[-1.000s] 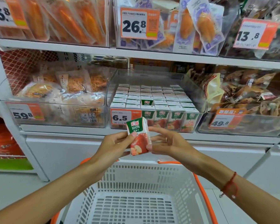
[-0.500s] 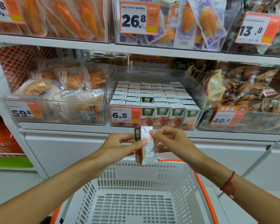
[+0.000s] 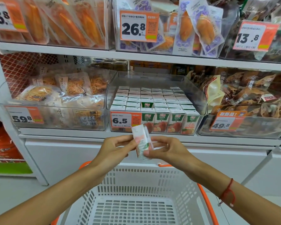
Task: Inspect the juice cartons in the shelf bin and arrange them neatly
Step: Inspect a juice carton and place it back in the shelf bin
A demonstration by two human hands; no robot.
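Small white-and-green juice carton [image 3: 142, 143] pinched between left hand [image 3: 115, 149] and right hand [image 3: 168, 149], out front of the clear plastic shelf bin [image 3: 199, 98]. Fingertip-only grip, so could easily slip into the white basket [image 3: 136, 179] below.

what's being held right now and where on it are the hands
One juice carton, in both hands: left hand pinches its upper left side, right hand its lower right edge.

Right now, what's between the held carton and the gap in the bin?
In the head view, the held carton sits below the bin; between it and the gap stand the front-row cartons behind the bin's clear front wall.
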